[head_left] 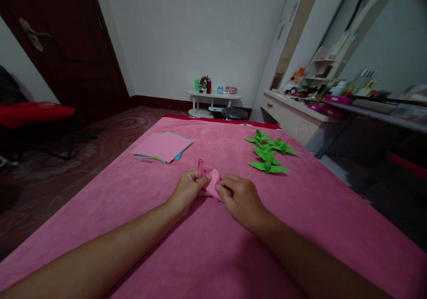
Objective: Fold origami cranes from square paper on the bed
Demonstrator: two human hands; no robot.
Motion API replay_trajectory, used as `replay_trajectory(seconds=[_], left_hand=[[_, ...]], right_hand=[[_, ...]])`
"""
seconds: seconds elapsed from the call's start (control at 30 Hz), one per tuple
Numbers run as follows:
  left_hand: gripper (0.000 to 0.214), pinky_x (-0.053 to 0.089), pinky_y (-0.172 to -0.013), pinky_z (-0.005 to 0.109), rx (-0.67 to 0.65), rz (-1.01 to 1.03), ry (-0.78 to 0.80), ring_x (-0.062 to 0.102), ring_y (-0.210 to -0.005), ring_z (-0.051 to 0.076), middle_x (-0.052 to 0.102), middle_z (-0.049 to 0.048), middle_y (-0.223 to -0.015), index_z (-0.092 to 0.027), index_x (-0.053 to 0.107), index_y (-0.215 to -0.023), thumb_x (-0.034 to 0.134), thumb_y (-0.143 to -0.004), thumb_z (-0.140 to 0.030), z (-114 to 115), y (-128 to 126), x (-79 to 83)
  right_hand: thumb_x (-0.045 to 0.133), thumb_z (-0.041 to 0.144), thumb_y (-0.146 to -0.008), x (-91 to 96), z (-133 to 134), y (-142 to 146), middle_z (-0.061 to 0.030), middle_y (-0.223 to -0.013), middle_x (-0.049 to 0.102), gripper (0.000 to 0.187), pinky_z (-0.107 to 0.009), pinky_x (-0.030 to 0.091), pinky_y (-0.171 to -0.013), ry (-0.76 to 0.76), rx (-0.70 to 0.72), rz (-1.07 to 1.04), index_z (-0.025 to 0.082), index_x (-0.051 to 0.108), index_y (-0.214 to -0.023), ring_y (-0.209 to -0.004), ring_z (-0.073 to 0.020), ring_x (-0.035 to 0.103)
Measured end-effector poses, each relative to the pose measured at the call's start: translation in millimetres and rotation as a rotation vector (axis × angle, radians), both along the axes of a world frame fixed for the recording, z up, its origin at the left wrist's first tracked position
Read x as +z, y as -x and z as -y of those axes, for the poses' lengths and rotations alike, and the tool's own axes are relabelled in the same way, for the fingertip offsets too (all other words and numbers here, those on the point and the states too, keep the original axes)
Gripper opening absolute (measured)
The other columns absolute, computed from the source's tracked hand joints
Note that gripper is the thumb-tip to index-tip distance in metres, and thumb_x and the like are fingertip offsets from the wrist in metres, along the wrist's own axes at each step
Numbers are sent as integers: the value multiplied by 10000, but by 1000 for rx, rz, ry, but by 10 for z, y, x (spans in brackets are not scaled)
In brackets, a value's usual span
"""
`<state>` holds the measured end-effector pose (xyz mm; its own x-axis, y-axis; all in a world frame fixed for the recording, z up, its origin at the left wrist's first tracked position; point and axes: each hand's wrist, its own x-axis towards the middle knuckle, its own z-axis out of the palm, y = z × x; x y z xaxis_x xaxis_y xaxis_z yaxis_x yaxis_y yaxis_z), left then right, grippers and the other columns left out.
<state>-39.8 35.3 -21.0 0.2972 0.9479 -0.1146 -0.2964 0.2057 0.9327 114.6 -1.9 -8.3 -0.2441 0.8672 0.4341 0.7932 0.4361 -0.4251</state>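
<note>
A partly folded piece of pink origami paper [212, 177] is held between both hands, just above the pink cloth. My left hand [190, 187] pinches its left side, thumb on top and fingers beneath. On the right edge, my right hand [239, 196] grips the paper between thumb and curled fingers. Several green folded paper cranes [267, 152] sit in a group beyond my right hand. A stack of square paper sheets [162, 147], pink on top with green and blue edges showing, lies beyond my left hand.
The pink cloth [160, 245] covers the table under my arms. At the right stand a white dresser [293, 112] and a shelf crowded with small items. A low white table [213, 95] is by the far wall; a red chair [33, 112] is at the left.
</note>
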Motion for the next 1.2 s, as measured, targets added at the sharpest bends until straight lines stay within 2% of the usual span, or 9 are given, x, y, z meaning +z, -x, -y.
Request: replay_trajectory(seconds=[0.1,0.17,0.27,0.33,0.43,0.6,0.73,0.93,1.2], left_hand=[[292,542,-591,304,-61,-42,-1,638,-567,173,683,95,-667,-63,657,-708,739,-610,-326,22,-3,21],[306,542,-586,308,-92,-56,5,641,-559,180,689,106,-671,-60,663,-704,748,-597,-333,29,-2,40],[307,541,-587,300,-141,-62,14,645,-566,182,688,104,-652,-60,672,-712,763,-580,-322,21,11,60],[292,539,-591,287,-171,-61,16,647,-575,176,686,98,-649,-64,677,-720,760,-592,-314,7,25,62],[261,532,-585,267,-207,-61,11,643,-570,163,688,92,-657,-72,683,-716,746,-622,-307,-14,50,59],[232,523,-571,254,-349,-106,9,646,-592,165,698,109,-696,-71,704,-734,743,-631,-275,-65,99,66],[202,506,-559,223,-414,-111,4,630,-567,137,701,100,-693,-79,711,-726,749,-634,-255,-137,164,69],[238,520,-725,260,-646,-12,70,670,-734,170,711,141,-860,-82,715,-833,695,-714,-287,-241,308,117],[180,535,-704,281,-669,2,27,677,-715,188,714,130,-850,-91,720,-845,691,-681,-158,-231,337,120]], right_hand=[[484,261,-824,-81,-91,-38,6,-531,548,294,-221,337,-504,186,-28,-240,163,566,-560,-503,-99,484],[538,286,-779,-119,-137,-58,11,-527,554,248,-209,340,-476,270,-50,-382,163,562,-564,-491,-97,493],[639,292,-678,-118,-165,-66,34,-547,554,149,-198,356,-454,310,-66,-583,172,555,-653,-474,-90,494],[662,297,-655,-93,-170,-63,50,-549,541,181,-192,358,-429,369,-36,-710,177,538,-713,-440,-80,474],[648,334,-676,-57,-180,-59,53,-525,510,208,-186,349,-398,488,30,-818,166,525,-676,-404,-64,438],[655,316,-662,-32,-195,-66,51,-492,493,219,-185,344,-405,541,48,-816,151,528,-594,-404,-59,432],[658,301,-645,-11,-186,-73,46,-477,508,222,-188,336,-410,584,61,-793,150,524,-554,-401,-62,435],[673,315,-641,-6,-173,-80,40,-464,515,230,-197,328,-421,571,58,-796,153,534,-556,-403,-70,432],[677,326,-642,-2,-169,-82,27,-458,518,230,-201,317,-423,580,70,-759,151,551,-560,-419,-77,430]])
